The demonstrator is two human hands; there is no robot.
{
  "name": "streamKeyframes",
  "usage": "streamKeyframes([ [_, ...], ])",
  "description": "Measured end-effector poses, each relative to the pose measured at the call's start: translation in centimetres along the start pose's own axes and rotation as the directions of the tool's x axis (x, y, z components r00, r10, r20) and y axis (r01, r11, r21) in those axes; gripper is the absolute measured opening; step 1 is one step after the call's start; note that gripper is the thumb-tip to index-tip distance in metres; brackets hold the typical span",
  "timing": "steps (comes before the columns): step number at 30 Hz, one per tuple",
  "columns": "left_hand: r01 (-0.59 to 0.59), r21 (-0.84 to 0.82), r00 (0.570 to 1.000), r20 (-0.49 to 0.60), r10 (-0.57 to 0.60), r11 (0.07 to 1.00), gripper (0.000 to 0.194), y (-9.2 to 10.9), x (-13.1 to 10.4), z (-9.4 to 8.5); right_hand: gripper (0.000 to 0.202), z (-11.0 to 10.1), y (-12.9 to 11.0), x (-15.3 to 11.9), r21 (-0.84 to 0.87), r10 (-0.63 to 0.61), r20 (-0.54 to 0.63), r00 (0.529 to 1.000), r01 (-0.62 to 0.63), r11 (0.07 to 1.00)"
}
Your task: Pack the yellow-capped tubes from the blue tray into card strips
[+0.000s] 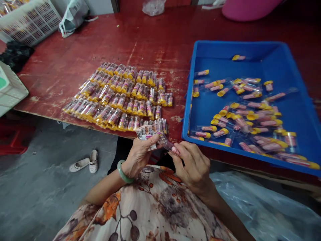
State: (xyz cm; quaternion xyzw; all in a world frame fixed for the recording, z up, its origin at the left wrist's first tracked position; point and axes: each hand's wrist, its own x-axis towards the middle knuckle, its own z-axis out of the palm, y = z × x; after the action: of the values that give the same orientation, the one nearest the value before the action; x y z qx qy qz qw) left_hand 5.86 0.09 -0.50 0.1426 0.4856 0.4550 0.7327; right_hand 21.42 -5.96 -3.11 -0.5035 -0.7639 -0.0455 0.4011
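My left hand (140, 154), with a green bangle (124, 172) at its wrist, is closed on a small stack of printed labels (146, 132). Just to the right, my right hand (192, 164) pinches a small clear tube (173, 147) with pink-and-white contents. The tube's far end reaches toward the labels and the left thumb; whether it touches them I cannot tell. Beyond my hands lie rows of labelled tubes with yellow caps (120, 100). Similar tubes (242, 122) lie scattered in a blue tray (253, 50) on the right.
The red table (173, 36) has its front edge close to my body. A white crate (35, 20) and a bag (72, 16) stand at the back left, near a crumpled plastic bag (153, 6). White shoes (93, 161) and a red stool (15, 137) are on the floor. Plastic sheeting (250, 201) lies lower right.
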Motion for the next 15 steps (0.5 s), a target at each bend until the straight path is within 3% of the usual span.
streamKeyframes([
  [7, -0.109, 0.042, 0.992, 0.063, 0.106, 0.993, 0.041, -0.9, 0.3, -0.7, 0.041, 0.6, -0.9, 0.1, -0.029, -0.007, -0.056, 0.998, 0.005, 1.0],
  [11, -0.128, 0.092, 0.987, 0.11, 0.118, 0.988, 0.034, -0.9, 0.5, -1.2, 0.027, 1.0, -1.1, -0.1, -0.14, -0.06, -0.041, 0.997, 0.054, 0.989],
  [15, -0.148, 0.164, 0.982, 0.141, 0.126, 0.975, 0.032, -1.0, 0.8, -1.8, 0.029, 1.2, -1.2, -0.2, -0.184, -0.092, -0.041, 0.995, 0.083, 0.979],
])
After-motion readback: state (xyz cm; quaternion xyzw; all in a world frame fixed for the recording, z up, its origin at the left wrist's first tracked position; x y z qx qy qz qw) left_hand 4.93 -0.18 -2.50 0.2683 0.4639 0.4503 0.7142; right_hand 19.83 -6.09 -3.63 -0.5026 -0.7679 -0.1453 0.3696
